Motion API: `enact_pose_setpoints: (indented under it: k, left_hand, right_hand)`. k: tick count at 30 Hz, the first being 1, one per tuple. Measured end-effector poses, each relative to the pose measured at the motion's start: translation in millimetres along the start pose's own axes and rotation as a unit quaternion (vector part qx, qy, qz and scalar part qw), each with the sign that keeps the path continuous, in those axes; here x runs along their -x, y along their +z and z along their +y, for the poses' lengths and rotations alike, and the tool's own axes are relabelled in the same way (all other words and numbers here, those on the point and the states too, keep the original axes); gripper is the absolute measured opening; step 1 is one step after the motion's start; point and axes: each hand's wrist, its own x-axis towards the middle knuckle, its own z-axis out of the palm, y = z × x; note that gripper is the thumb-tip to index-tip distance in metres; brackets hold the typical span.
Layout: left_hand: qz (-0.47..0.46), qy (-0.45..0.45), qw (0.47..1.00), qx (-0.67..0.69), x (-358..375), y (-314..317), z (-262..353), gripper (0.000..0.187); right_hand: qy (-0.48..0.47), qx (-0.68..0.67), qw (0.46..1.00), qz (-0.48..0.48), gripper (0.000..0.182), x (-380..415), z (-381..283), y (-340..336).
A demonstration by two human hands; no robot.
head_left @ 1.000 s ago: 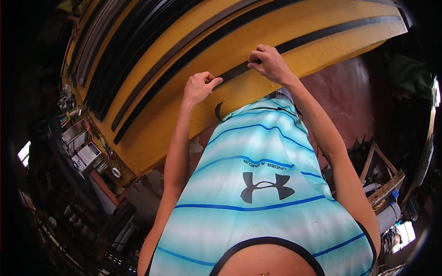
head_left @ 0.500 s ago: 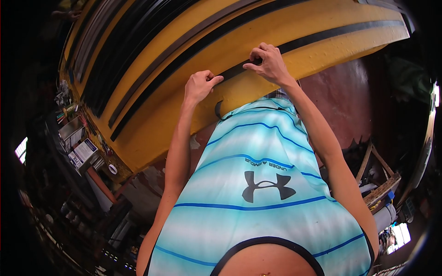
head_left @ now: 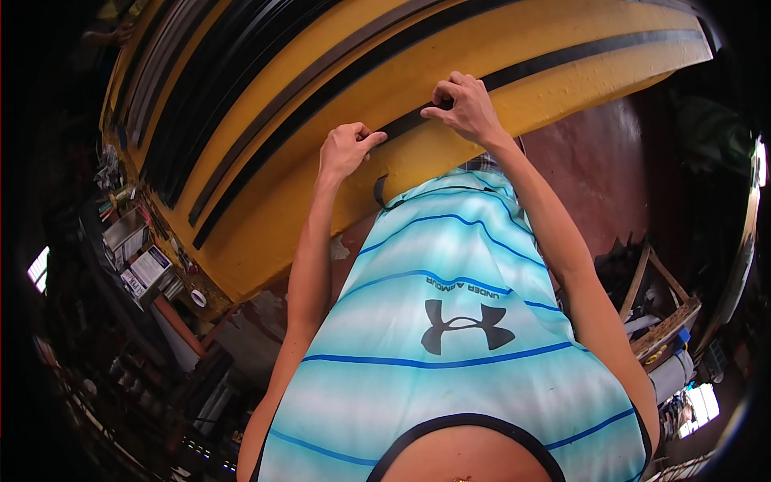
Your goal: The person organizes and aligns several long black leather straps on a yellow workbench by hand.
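A long black strip lies along the near edge of a yellow worktop. My left hand pinches the strip's near end between thumb and fingers. My right hand grips the same strip a little further along, fingers curled over it. A short curved black piece sits on the yellow edge just below my left hand. My striped turquoise shirt fills the lower middle of the view.
Several more black and grey strips lie side by side across the worktop to the left. Boxes and small clutter line its left end. A dark red floor and wooden pieces are at the right.
Both hands stay on the strip; the right hand's fingers have shifted slightly along it. The view has drifted a little.
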Motion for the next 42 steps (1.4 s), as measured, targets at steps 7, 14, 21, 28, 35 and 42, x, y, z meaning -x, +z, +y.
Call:
enact_pose_setpoints:
  k: [7, 14, 21, 28, 35, 42]
  left_hand:
    - [0.005, 0.002, 1.0, -0.015, 1, 1, 0, 0.042]
    - [0.012, 0.005, 1.0, -0.021, 1, 2, -1, 0.043]
    - [0.017, 0.0, 0.999, -0.033, 3, 3, 2, 0.044]
    - [0.027, 0.002, 0.999, -0.028, 2, 4, 3, 0.044]
    - [0.031, 0.014, 0.999, -0.026, 1, 4, 0, 0.044]
    - [0.035, 0.018, 0.999, -0.022, 2, 6, -1, 0.043]
  right_hand:
    - [0.007, -0.002, 1.0, -0.008, 0.036, -1, -1, -2]
    - [0.006, -0.004, 1.0, -0.006, 0.035, 1, -1, -1]
    - [-0.057, 0.042, 0.997, 0.033, 0.016, 3, -15, 6]
    - [-0.059, 0.001, 0.997, -0.039, 0.009, 5, -21, 17]
    - [-0.029, -0.032, 0.998, -0.051, 0.014, 2, -23, 13]
    - [0.003, -0.003, 0.999, -0.041, 0.034, 2, -28, 19]
